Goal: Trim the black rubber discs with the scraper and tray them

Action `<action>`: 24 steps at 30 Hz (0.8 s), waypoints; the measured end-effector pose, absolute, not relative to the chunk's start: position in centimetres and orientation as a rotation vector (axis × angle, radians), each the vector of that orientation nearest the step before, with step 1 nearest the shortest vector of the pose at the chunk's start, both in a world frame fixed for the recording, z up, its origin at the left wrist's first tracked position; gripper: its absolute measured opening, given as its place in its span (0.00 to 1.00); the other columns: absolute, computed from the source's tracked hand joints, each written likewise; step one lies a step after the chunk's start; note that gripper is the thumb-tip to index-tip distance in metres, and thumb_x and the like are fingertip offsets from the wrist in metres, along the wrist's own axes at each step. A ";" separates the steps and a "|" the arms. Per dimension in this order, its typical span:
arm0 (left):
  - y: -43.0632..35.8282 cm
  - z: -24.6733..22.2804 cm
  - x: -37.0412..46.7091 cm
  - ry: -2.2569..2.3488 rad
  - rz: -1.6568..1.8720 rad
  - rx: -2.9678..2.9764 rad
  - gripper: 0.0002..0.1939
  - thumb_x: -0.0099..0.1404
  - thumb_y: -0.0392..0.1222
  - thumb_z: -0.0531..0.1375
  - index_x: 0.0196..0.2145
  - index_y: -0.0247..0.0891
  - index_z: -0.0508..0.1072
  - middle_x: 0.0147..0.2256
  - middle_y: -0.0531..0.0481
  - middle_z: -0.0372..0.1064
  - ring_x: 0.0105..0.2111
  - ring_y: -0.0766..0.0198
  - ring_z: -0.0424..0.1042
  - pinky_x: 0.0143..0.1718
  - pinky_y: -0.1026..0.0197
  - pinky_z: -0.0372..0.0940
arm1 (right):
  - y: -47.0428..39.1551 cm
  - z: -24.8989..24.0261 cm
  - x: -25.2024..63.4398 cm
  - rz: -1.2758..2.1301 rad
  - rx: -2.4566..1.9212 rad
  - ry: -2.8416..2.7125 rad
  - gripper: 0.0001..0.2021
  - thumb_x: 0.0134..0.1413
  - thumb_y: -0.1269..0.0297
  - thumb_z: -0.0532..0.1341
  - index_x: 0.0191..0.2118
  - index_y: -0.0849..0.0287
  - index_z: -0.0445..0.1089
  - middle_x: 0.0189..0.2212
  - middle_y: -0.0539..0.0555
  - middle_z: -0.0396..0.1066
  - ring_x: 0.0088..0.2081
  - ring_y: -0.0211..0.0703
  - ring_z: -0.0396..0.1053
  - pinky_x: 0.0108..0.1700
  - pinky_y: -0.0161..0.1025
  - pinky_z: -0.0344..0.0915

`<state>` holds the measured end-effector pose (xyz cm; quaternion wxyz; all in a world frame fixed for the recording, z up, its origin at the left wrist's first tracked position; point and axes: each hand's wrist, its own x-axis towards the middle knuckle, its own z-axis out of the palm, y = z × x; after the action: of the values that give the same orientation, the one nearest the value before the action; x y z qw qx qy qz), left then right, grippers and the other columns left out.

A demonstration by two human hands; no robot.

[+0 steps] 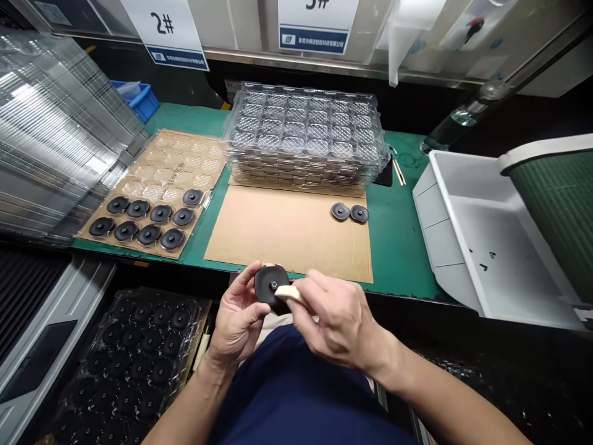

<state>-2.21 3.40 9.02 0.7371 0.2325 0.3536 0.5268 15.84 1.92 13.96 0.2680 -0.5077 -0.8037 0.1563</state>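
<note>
The black disc (271,285) sits in the left hand (238,321), just off the desk's near edge and over the lap, face tilted up toward the person, fingers (245,278) curled round its left rim w/ thumb below. The right hand (340,321) comes in from the right, fingers pinched narrow on a pale stick (290,292) whose long axis runs right-to-left, tip touching the disc approx. at its centre hub. Both wrists are bent in, forearms angled toward each other.

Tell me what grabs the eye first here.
Both hands at bottom centre: the left hand holds a black disc part while the right hand presses a pale stick to it. Behind them, a stack of clear blister trays rises at the far edge of the cardboard sheet. A tray half filled with black discs lies left.
</note>
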 end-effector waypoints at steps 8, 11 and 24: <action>3.2 8.8 -2.9 0.784 1.121 0.474 0.31 0.50 0.36 0.78 0.52 0.49 0.80 0.52 0.48 0.78 0.55 0.55 0.74 0.55 0.61 0.69 | 1.9 13.8 16.5 0.541 -1.311 -2.154 0.10 0.68 0.67 0.55 0.32 0.57 0.63 0.28 0.49 0.61 0.27 0.37 0.55 0.31 0.38 0.50; 3.2 8.8 -2.9 0.780 1.084 0.479 0.30 0.51 0.37 0.77 0.52 0.48 0.80 0.52 0.47 0.78 0.55 0.55 0.75 0.55 0.61 0.69 | 1.9 13.6 16.8 0.483 -1.412 -2.098 0.11 0.69 0.66 0.55 0.31 0.57 0.63 0.27 0.48 0.60 0.26 0.37 0.55 0.31 0.38 0.50; 3.1 8.9 -3.1 0.766 1.032 0.470 0.28 0.56 0.40 0.76 0.55 0.47 0.79 0.54 0.46 0.77 0.55 0.54 0.75 0.55 0.61 0.70 | 2.0 14.0 18.1 0.522 -1.336 -2.233 0.10 0.68 0.66 0.55 0.32 0.57 0.62 0.29 0.48 0.61 0.27 0.37 0.54 0.31 0.39 0.49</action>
<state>-3.11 3.07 8.92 0.7750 0.2170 0.3538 0.4766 18.12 2.04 13.95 0.2416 -0.4885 -0.8164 0.1909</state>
